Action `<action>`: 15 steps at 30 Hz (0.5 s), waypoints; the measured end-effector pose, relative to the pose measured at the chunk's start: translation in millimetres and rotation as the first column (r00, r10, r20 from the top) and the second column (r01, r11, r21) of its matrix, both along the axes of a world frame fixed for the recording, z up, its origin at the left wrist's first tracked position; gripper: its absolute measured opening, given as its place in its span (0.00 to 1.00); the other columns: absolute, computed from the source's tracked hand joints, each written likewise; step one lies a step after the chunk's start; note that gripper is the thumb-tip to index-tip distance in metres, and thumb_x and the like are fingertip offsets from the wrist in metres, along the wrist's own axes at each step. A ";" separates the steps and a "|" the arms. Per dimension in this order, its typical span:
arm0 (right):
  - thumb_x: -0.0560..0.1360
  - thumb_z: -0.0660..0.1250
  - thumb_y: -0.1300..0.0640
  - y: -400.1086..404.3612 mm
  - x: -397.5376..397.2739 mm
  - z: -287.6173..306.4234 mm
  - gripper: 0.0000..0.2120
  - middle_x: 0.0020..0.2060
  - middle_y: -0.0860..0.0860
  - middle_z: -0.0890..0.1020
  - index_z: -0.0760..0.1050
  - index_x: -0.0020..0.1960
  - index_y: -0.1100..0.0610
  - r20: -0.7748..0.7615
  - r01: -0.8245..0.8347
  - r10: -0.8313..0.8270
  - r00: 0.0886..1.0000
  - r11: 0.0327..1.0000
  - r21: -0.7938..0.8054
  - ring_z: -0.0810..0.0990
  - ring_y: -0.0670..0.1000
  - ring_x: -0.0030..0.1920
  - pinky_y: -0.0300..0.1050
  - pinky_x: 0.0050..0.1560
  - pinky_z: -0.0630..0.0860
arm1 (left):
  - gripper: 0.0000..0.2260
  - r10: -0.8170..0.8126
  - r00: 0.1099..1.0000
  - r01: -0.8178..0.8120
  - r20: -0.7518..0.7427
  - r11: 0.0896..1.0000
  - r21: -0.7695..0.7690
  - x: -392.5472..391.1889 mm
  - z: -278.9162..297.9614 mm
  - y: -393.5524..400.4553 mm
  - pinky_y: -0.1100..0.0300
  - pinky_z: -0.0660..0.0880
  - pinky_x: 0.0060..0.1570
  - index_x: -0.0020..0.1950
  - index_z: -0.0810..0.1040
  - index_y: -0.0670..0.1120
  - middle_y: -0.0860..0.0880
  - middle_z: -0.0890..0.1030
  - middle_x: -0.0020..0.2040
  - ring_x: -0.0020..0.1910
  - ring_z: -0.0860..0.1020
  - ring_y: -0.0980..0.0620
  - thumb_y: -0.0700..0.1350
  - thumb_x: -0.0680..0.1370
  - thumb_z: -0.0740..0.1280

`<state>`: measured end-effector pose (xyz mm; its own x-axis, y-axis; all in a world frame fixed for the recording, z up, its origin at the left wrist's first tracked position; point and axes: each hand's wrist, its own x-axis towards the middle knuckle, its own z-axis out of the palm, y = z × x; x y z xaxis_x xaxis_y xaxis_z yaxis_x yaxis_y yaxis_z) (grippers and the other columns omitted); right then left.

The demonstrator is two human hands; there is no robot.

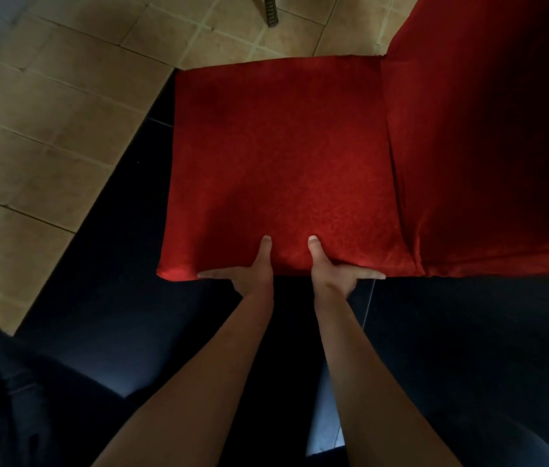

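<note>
Pinching the near edge of the red cushion (279, 156), the fingers (214, 274) run along and under its hem with the thumbs flat on top. The left hand (249, 269) and right hand (335, 269) sit just beside each other at mid-edge. The cushion is nearly square, without a clear long axis. It spreads flat over a dark surface (104, 298), its far edge pointing away toward the tiled floor (47, 112) and its right side touching a second red cloth (468, 146).
</note>
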<state>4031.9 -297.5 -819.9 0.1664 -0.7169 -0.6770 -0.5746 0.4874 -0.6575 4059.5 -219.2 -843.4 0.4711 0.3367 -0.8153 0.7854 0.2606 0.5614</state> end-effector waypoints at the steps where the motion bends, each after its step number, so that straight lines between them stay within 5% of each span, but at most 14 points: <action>1: 0.64 0.80 0.45 -0.7 -0.3 -1.2 0.71 0.68 0.57 0.69 0.17 0.70 0.51 0.012 0.007 -0.007 1.000 1.000 0.012 0.71 0.58 0.68 0.53 0.66 0.69 | 0.64 0.004 1.000 -0.004 0.002 1.000 -0.009 -0.7 -0.5 -0.2 0.42 0.71 0.66 0.70 0.20 0.55 0.40 0.67 0.72 0.68 0.70 0.41 0.56 0.67 0.78; 5: 0.64 0.80 0.47 -0.3 0.3 -7.5 0.71 0.63 0.55 0.71 0.16 0.68 0.48 0.055 0.041 -0.043 0.998 0.999 0.028 0.72 0.58 0.67 0.53 0.66 0.68 | 0.64 0.037 0.999 -0.037 0.003 0.999 -0.011 -0.8 -3.9 -1.7 0.43 0.71 0.66 0.71 0.21 0.55 0.41 0.68 0.71 0.67 0.71 0.43 0.59 0.66 0.78; 8: 0.63 0.81 0.49 -2.3 -0.2 -13.2 0.71 0.51 0.46 0.67 0.16 0.69 0.47 0.101 0.060 -0.063 0.993 0.998 0.029 0.71 0.57 0.67 0.53 0.67 0.67 | 0.64 0.079 0.997 -0.079 0.011 0.997 -0.006 2.7 -6.2 -4.9 0.44 0.71 0.65 0.71 0.21 0.56 0.41 0.67 0.72 0.67 0.72 0.43 0.60 0.66 0.78; 15: 0.62 0.82 0.51 -3.4 0.1 -23.9 0.72 0.53 0.45 0.65 0.17 0.69 0.43 0.184 0.103 -0.111 0.977 0.993 0.049 0.67 0.46 0.56 0.50 0.63 0.67 | 0.63 0.124 0.992 -0.124 0.001 0.991 -0.058 4.0 -16.2 -5.7 0.43 0.72 0.65 0.75 0.28 0.56 0.43 0.69 0.71 0.66 0.73 0.44 0.59 0.64 0.79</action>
<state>4032.0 -300.9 -843.8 0.2157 -0.7114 -0.6689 -0.3873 0.5665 -0.7274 4063.6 -224.9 -859.5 0.4324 0.3451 -0.8330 0.7425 0.3879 0.5461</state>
